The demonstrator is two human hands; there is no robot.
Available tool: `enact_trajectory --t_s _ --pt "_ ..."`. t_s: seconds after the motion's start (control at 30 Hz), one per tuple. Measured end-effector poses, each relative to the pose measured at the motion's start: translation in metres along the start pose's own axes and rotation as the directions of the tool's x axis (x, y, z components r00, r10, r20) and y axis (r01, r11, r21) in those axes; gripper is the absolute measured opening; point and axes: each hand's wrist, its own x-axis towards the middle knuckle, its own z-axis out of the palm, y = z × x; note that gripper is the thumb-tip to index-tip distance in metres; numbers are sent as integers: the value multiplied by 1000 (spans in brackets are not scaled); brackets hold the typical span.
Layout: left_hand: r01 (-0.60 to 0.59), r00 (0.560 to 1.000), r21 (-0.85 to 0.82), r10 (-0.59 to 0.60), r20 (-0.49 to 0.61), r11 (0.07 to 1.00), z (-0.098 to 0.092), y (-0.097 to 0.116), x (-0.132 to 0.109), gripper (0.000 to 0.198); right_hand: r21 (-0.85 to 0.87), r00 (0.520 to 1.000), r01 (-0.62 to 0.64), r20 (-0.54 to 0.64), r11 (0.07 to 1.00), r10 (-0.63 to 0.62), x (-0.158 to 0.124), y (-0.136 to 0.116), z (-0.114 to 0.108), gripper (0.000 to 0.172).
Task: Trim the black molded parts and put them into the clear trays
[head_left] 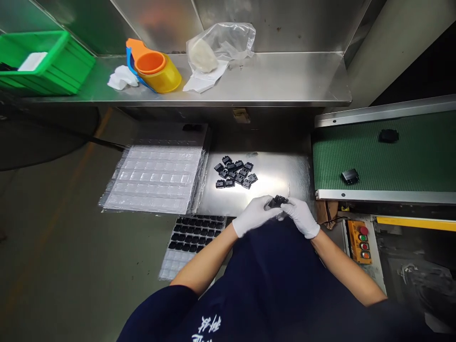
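My left hand, in a white glove, is closed on a small black part in front of my body. My right hand, gloved too, grips the same part from the other side. Its fine details are too small to tell. Beyond my hands, several black parts lie in a loose cluster on the metal table. A thin pale object shows just past my right fingertips.
Clear plastic trays are stacked left of the cluster. A tray of black parts sits lower. Two black parts rest on the green conveyor. The metal shelf holds a green bin, cups and a bag. A button box is at right.
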Motion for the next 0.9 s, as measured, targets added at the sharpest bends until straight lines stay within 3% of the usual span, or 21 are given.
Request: enact_trajectory --t_s 0.13,0.27,0.33,0.47,0.53,0.6,0.67,0.77,0.9 --pt "-107 984 124 122 -126 987 6 27 -24 33 104 1000 11 -7 994 -11 -15 -20 9 47" --pt "-112 953 164 153 -262 980 17 33 -33 48 168 999 15 44 986 -23 -25 -27 14 47" --pt "-153 946 144 187 -264 978 20 34 -36 51 200 995 27 91 979 -46 -27 -29 16 47" --pt "-132 983 -118 115 -141 984 18 38 -42 61 275 974 37 207 961 -97 -31 -34 18 51" --pt "-83 996 -241 74 -43 967 10 42 -46 50 294 967 10 240 956 -84 -33 -39 18 56" --pt "-86 994 -223 98 44 971 1 47 -51 24 261 972 -19 232 965 -44 -37 -47 17 56" --pt "-112 989 -84 119 84 990 -7 51 -56 5 156 982 -37 189 987 7 -40 -56 17 52" --pt "-62 992 -27 64 113 998 -11 56 -60 3 -32 985 -53 163 998 58 -44 -66 19 50" --pt "166 947 -379 -40 319 910 -5 56 -61 27 -57 979 3 203 998 9 -51 -75 27 61"
